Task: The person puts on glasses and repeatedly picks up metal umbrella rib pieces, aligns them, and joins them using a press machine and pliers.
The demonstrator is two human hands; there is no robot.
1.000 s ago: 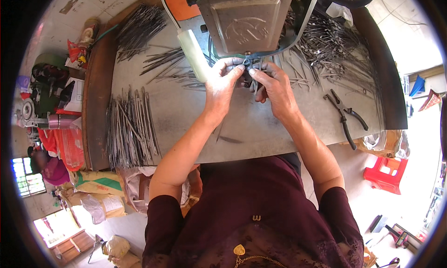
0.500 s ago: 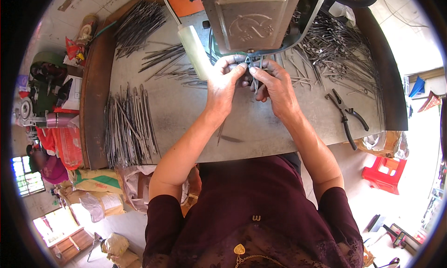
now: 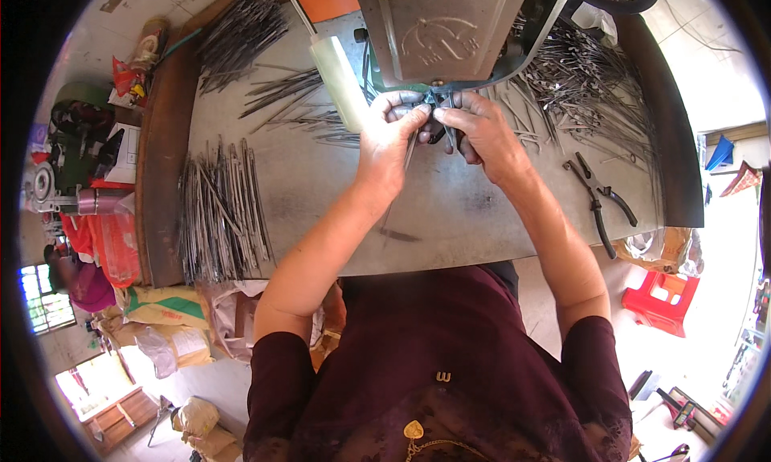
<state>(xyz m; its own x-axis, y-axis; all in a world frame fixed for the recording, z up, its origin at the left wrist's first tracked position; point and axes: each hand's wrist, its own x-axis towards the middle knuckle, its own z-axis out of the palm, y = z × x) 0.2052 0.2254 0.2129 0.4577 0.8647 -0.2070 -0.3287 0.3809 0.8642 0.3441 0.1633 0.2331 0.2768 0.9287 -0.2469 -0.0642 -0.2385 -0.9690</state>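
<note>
Under the front of a metal-covered machine (image 3: 442, 32), my two hands work close together. My left hand (image 3: 387, 141) is closed in a pinch on a thin metal rod (image 3: 409, 151), which slants down toward the table's near edge. My right hand (image 3: 486, 132) is also closed, its thumb and forefinger pressed together near the rod's upper end. A dark, narrow metal strip (image 3: 451, 137) shows at its fingers. The fingertips and the machine's lower part hide where the metal pieces meet. A pale cylindrical lamp (image 3: 337, 84) hangs beside my left hand.
Straight rods (image 3: 223, 213) lie bundled at the left, with another rod pile (image 3: 241, 40) behind. Bent rods (image 3: 574, 80) are heaped at the back right. Black-handled pliers (image 3: 600, 201) lie on the grey table (image 3: 321, 229). A raised brown edge (image 3: 671, 132) bounds its right side.
My right hand has moved slightly right and turned; the metal strips between the hands have shifted. The rod below my left hand now shows more clearly. The view has shifted a little.
</note>
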